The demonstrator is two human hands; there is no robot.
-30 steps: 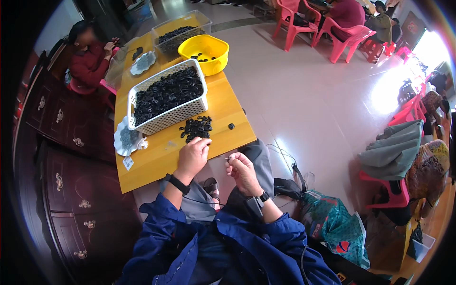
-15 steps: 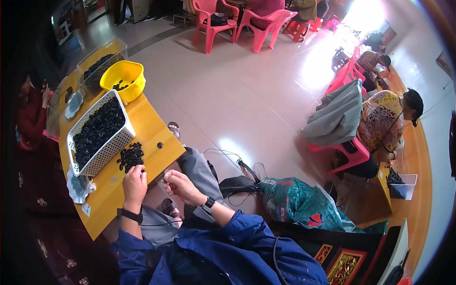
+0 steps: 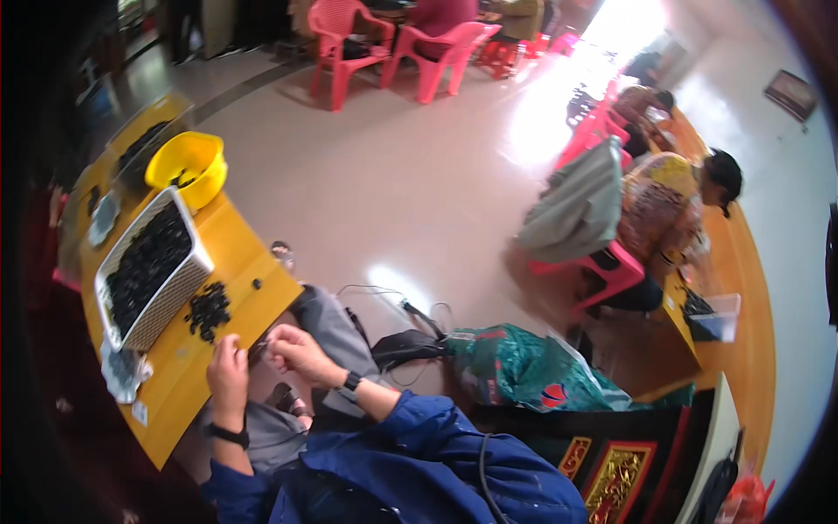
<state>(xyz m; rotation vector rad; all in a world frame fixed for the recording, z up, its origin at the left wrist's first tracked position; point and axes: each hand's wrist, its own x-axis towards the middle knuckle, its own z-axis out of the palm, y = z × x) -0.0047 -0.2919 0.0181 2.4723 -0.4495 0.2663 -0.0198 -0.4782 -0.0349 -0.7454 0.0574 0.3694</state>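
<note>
Hands pinched together at yellow wooden surface (image 3: pixel 188 362) edge; left hand (image 3: pixel 227 367), right hand (image 3: pixel 292 348), tiny item unclear. Loose pile of small black pieces (image 3: pixel 208 310) lies just beyond, nearer left hand, beside white mesh basket (image 3: pixel 179 293).

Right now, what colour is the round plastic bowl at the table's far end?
Yellow: the round plastic bowl shows best in the head view.

Communal hand-sorting workroom. Evidence: long yellow worktable (image 3: pixel 223 262) carrying a white mesh crate (image 3: pixel 148 271) and yellow basin (image 3: pixel 185 166) of small dark pieces; glossy tiled floor (image 3: pixel 393 201); pink plastic chairs (image 3: pixel 436 52); another seated worker (image 3: pixel 672 201) at a second table.
</note>
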